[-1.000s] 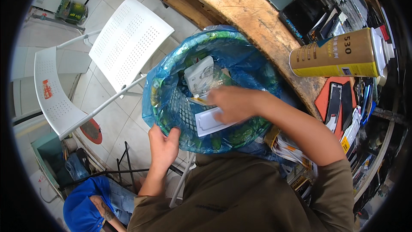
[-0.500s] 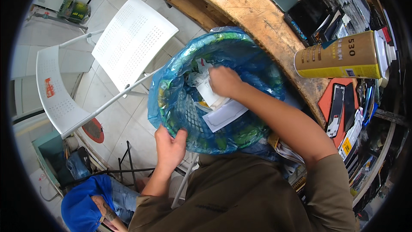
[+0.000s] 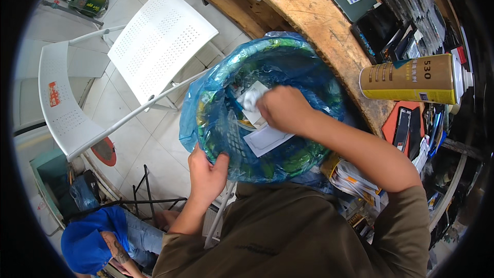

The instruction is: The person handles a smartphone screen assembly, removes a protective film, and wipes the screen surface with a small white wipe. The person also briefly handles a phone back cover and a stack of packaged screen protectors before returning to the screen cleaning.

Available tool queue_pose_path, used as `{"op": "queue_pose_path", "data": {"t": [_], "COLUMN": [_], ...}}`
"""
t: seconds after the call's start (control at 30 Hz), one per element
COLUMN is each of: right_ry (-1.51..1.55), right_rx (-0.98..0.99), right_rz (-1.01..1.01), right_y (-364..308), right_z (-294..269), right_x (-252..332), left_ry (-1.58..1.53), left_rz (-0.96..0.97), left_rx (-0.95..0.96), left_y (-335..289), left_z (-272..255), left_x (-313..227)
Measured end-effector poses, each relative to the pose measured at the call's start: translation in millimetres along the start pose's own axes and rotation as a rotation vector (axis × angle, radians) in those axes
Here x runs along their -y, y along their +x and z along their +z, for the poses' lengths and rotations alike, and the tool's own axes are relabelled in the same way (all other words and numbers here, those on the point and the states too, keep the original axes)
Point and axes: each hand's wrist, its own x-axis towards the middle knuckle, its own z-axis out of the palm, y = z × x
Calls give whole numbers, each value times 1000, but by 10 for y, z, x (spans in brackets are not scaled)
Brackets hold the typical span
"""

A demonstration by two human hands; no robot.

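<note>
A round bin lined with a blue plastic bag (image 3: pixel 198 118) stands in front of me, its green-patterned side showing through the liner. At its near left rim, my left hand (image 3: pixel 207 174) is closed on the edge, thumb on top. My right hand (image 3: pixel 285 110) reaches into the bin with its fingers curled together. A crumpled white wad (image 3: pixel 251 100), perhaps tissue or thin plastic, is at those fingertips and looks pinched there. Beneath lie a white card-like piece (image 3: pixel 256 88) and a flat white box-like piece (image 3: pixel 262 141). The bin's bottom is partly hidden by my right hand.
A white folding chair (image 3: pixel 162 41) stands left of the bin. To the right, a worn wooden bench (image 3: pixel 314 10) carries a dark green phone (image 3: pixel 352 1), a brown-and-yellow spray can (image 3: pixel 411 80) and phone parts. A person in a blue top (image 3: pixel 95 239) is at lower left.
My right hand has drawn slightly right and nearer inside the bin, and the crumpled white wad now shows at its fingertips. My left hand keeps its hold on the rim. The view has shifted slightly.
</note>
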Motion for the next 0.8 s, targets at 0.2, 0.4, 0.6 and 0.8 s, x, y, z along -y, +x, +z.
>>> {"op": "queue_pose_path", "data": {"t": [0.2,0.4,0.6,0.8], "right_ry": [-46,166,425,474], "right_rx": [54,-299,-498,-683], "right_rz": [-135,53,220,194], "right_y": [-689,-979,-1759,-2526], "right_z": [-187,-436,-848,-823], "right_x": [204,235,226,243], "left_ry": [-91,-174,-312,-474], "left_rz": [-1,-128,-166,-221], "left_rx": [-4,-28,-107,17], "left_y": [39,170,1120,2546], "left_z": [14,52,422,1272], "left_x": [30,84,530,507]}}
